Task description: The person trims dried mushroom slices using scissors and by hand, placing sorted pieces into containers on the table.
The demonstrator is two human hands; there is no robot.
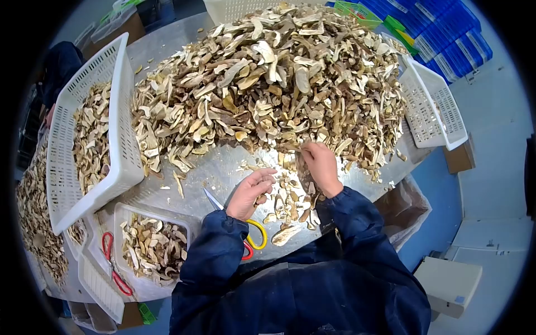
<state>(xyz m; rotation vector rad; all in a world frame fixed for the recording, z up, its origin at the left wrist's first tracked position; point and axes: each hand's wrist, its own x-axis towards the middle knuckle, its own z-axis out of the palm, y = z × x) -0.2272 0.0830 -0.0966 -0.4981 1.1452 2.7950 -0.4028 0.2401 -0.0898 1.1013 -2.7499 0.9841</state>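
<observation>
A big heap of dried mushroom slices (273, 78) covers the metal table (209, 164). My right hand (324, 167) is at the front edge of the heap, its fingers bent together; what they grip is hidden. To its left, my left hand (251, 195) is half curled, palm inward. A small brown mushroom piece (261, 199) shows by its thumb, and I cannot tell whether it is held. Loose mushroom slices (290, 195) are spread between both hands. Scissors with yellow and red handles (257, 235) lie partly under my left wrist, blade pointing up left.
On the left stands a tilted white basket (124, 111) of slices, with a smaller white tub (192, 220) of pieces in front. Red-handled scissors (109, 248) lie beside the tub. Another white basket (432, 106) sits at the right edge, near stacked blue crates (446, 44). A lined box (405, 209) stands below.
</observation>
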